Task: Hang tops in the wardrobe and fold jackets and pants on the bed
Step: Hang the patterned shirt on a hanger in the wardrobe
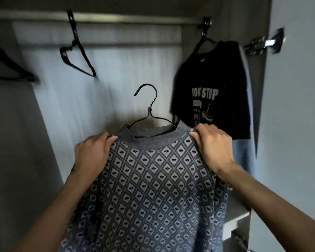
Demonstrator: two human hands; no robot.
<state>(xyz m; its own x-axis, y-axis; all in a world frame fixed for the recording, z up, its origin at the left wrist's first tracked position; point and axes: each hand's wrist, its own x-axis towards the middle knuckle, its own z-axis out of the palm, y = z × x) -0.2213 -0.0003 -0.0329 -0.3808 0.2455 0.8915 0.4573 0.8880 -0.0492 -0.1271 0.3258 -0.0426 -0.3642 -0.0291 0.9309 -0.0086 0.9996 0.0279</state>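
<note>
A grey-blue knitted top (149,188) with a repeating diamond pattern fills the lower middle of the view, held up in front of an open wardrobe. Its plain grey collar sits at the top, and a thin black wire hanger (149,113) is threaded through the neck opening, with the shoulders of the hanger inside the collar and its hook standing free above, not on the rail.

The left hand (92,155) grips the top's left shoulder, fingers curled over the fabric beside the collar. The right hand (214,148) grips the right shoulder in the same way, fingers bunched on the edge of the knit near the collar. Both bare forearms reach in from the bottom corners.

Above, a metal rail (116,18) runs across the top of the wardrobe. An empty black hanger (78,50) hangs from it on the left side, tilted and blurred. At the far left edge, part of another dark hanger (11,70) shows. On the right, a black T-shirt (215,91) with pale printed lettering hangs from the rail on a hanger, just beyond the right hand. A blue garment (244,157) hangs behind and below it. A metal door hinge (264,43) shows on the wardrobe's right side panel.
</note>
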